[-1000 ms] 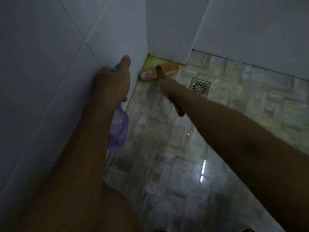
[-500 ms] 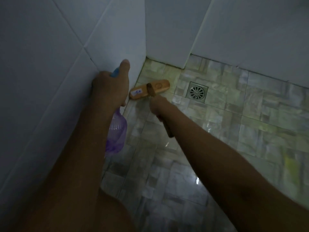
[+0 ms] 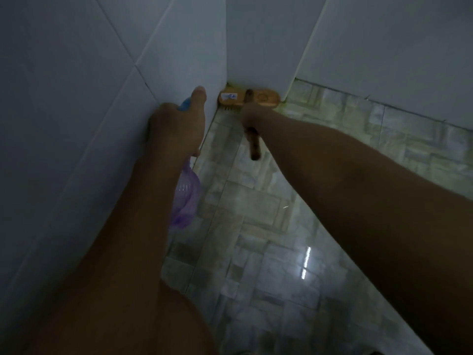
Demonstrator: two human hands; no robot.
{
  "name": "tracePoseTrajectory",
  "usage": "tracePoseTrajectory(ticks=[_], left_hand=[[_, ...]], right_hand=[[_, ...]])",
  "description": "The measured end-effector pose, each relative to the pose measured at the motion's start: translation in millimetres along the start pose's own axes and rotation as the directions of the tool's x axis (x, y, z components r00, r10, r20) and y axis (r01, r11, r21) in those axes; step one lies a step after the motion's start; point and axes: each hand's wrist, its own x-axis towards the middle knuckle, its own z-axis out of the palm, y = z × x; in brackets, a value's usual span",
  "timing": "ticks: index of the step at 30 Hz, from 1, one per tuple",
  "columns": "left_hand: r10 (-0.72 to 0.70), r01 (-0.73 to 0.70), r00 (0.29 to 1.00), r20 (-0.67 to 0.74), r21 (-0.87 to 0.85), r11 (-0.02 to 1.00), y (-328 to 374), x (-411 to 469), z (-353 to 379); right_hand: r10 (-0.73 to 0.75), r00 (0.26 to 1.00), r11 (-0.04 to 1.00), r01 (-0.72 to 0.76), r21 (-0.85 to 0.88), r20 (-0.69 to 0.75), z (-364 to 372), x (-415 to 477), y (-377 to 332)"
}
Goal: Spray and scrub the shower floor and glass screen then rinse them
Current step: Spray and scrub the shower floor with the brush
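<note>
My right hand [image 3: 252,115] grips the dark wooden handle of a scrub brush. The brush's tan wooden head [image 3: 249,98] lies bristles down on the wet tiled shower floor [image 3: 258,208], pushed right into the far corner where two walls meet. My left hand [image 3: 176,129] holds a purple translucent spray bottle [image 3: 185,198] with a blue top, pressed close to the left wall, thumb stretched forward. The bottle hangs below my wrist. No glass screen is in sight.
Pale tiled walls [image 3: 76,124] close in on the left and at the back. A lit reflection [image 3: 305,262] shines on the wet floor at the lower right. My knee fills the bottom left.
The brush head has gone forward from beside the drain into the far corner. The drain has dropped out of sight behind my right arm. My left hand kept its hold.
</note>
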Motion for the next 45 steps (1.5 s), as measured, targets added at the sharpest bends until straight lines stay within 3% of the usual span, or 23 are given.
tracePoseTrajectory(ticks=[2,6,12,19,25,30,34,38,41,45], left_hand=[[-0.012,0.012,1.0,0.009,0.015,1.0,-0.4,-0.2,1.1],[-0.002,0.001,1.0,0.021,0.035,0.999,2.1,-5.8,12.8],[-0.007,0.002,0.999,0.045,0.104,0.995,2.3,-40.2,34.5],[0.004,-0.005,0.998,0.068,0.017,1.0,-3.6,-85.4,62.7],[0.081,-0.081,0.996,-0.024,0.01,0.997,-15.9,-111.4,48.8],[0.062,-0.057,0.992,-0.109,0.046,0.997,-37.4,-117.6,30.0],[0.097,-0.093,0.987,-0.124,0.043,0.995,-50.4,-128.0,9.4],[0.053,-0.049,0.99,-0.13,0.034,0.998,-62.3,-144.0,-4.6],[0.043,-0.046,0.984,-0.171,-0.014,0.999,-67.0,-155.6,-15.9],[0.009,-0.017,0.977,-0.215,-0.035,0.999,-69.2,-169.8,-30.2]], right_hand=[[-0.084,0.995,0.98,0.075,-0.184,-0.044,7.1,-12.1,18.0],[-0.092,0.995,0.945,0.076,-0.319,-0.035,20.3,-55.7,64.0],[-0.105,0.994,0.947,0.094,-0.307,-0.02,57.3,-108.4,144.9],[-0.043,0.999,0.977,0.046,-0.207,0.018,79.0,-149.3,206.5],[-0.042,0.998,0.962,0.052,-0.269,0.041,69.6,-161.3,227.3],[-0.043,0.997,0.966,0.059,-0.253,0.067,66.9,-165.6,237.0],[-0.042,0.998,0.979,0.05,-0.197,0.045,67.6,-164.8,235.7],[-0.04,0.996,0.959,0.061,-0.278,0.083,66.3,-164.9,230.8],[-0.091,0.987,0.911,0.135,-0.389,0.129,68.8,-170.6,230.3],[-0.166,0.957,0.768,0.278,-0.577,0.24,86.1,-180.6,226.1]])
